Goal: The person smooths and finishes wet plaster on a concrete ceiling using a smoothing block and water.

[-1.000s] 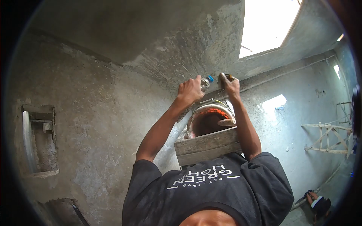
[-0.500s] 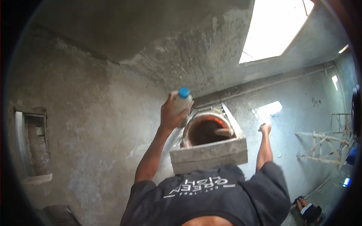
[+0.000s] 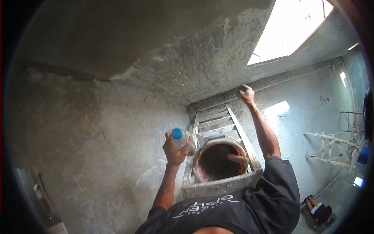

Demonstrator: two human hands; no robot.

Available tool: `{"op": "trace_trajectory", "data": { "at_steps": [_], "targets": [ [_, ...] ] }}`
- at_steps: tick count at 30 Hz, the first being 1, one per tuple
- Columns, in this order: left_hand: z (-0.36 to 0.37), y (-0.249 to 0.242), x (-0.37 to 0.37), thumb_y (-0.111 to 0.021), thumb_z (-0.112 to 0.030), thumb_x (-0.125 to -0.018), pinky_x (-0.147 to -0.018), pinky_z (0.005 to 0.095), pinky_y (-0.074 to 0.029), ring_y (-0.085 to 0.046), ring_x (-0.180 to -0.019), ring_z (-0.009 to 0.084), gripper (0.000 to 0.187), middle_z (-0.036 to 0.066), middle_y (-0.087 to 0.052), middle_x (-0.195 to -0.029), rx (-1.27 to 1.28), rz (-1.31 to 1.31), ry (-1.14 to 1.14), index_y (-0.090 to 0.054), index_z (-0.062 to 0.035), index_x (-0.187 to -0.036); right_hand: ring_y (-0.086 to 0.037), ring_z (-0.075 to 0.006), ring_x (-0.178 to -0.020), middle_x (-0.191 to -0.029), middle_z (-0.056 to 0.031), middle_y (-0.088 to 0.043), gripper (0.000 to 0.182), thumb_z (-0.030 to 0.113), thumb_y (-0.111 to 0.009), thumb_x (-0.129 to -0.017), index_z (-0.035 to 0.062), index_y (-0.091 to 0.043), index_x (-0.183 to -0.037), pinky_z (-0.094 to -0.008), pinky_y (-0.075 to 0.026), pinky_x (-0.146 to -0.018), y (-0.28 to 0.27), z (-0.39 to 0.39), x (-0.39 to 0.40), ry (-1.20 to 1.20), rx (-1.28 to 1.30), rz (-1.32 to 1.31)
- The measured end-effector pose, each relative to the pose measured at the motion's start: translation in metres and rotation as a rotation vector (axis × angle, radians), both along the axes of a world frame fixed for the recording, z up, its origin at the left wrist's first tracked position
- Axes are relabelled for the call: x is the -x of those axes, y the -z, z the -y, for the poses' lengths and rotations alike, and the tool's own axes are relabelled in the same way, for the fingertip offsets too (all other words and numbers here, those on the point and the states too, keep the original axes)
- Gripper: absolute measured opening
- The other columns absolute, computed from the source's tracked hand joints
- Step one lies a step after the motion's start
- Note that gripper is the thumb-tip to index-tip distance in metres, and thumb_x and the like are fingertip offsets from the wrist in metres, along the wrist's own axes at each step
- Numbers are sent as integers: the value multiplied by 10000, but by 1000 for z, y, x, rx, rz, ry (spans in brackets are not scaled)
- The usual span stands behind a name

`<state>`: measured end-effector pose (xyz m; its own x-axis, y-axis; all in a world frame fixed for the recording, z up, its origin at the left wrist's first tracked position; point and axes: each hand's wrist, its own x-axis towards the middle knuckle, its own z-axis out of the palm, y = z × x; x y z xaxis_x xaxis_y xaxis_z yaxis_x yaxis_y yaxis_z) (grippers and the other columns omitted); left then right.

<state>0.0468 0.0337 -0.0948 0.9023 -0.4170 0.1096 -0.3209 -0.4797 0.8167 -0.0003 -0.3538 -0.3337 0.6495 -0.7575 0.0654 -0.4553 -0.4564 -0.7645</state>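
My left hand [image 3: 175,151] is wrapped round a clear plastic bottle [image 3: 182,141] with a blue cap, held upright left of the ladder. My right hand [image 3: 246,94] is raised against the edge where the wall meets the sloping surface, its fingers bent; whether it holds something is too small to tell. Between my arms a round bucket [image 3: 199,171] with dark contents rests on the ladder [image 3: 255,160]. A rounded handle-like object [image 3: 237,158] sticks out over the bucket's right side.
Rough plastered walls [image 3: 117,128] surround the ladder. A bright opening [image 3: 290,31] lies at the upper right. Wooden trestles [image 3: 331,150] stand at the right. Another person [image 3: 319,211] is far below at the lower right. A recess [image 3: 41,195] shows at the lower left.
My right hand has moved up and left to the wall's upper edge. My left hand and the bottle are lower in view. The bucket appears lower and more ladder rungs show.
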Motion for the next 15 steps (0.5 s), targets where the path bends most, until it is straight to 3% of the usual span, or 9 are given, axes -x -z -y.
{"op": "trace_trajectory", "data": {
  "at_steps": [3, 6, 9, 11, 14, 15],
  "targets": [
    [-1, 10, -8, -839, -287, -721, -758, 365, -523, -658, -813, 261, 464, 125, -642, -909, -9, -22, -16, -572, -36, -1006, -670, -335, -811, -882, -161, -688, 247, 297, -610, -889, 66, -689, -930, -398, -512, -705, -65, 5, -88, 5, 83, 221],
    [-5, 24, -14, -838, -242, -712, -718, 348, -515, -627, -743, 214, 420, 85, -637, -839, -30, 97, -18, -570, -43, -968, -678, -280, -977, -1052, -143, -690, 196, 158, -589, -912, 96, -706, -1057, -350, -529, -823, -119, 18, -164, 196, 223, 454],
    [-15, 34, -12, -841, -241, -709, -720, 343, -516, -628, -753, 209, 457, 90, -634, -856, -53, 8, -64, -557, -44, -1008, -635, -254, -1105, -1191, -114, -656, 341, 8, -590, -881, 100, -661, -1202, -335, -503, -940, -164, 47, -227, 258, 505, 890],
    [-23, 42, -12, -847, -244, -704, -723, 339, -517, -629, -762, 208, 494, 92, -633, -868, -56, 23, -58, -544, -42, -1037, -637, -253, -1104, -1196, -115, -654, 353, -31, -586, -862, 73, -657, -1192, -346, -512, -931, -191, 65, -254, 299, 706, 948],
    [-28, 49, -10, -849, -241, -700, -729, 343, -518, -627, -764, 215, 502, 93, -629, -883, -67, 8, -43, -543, -33, -1040, -630, -268, -1116, -1200, -131, -650, 371, -19, -593, -859, 61, -632, -1219, -353, -520, -920, -189, 77, -275, 180, 705, 930],
    [-28, 53, -9, -849, -241, -700, -729, 343, -518, -627, -764, 215, 502, 93, -629, -883, -66, 5, -46, -543, -33, -1040, -634, -270, -1107, -1190, -133, -654, 385, -9, -603, -856, 61, -617, -1235, -355, -524, -922, -172, 69, -274, 110, 643, 818]
  ]
}}
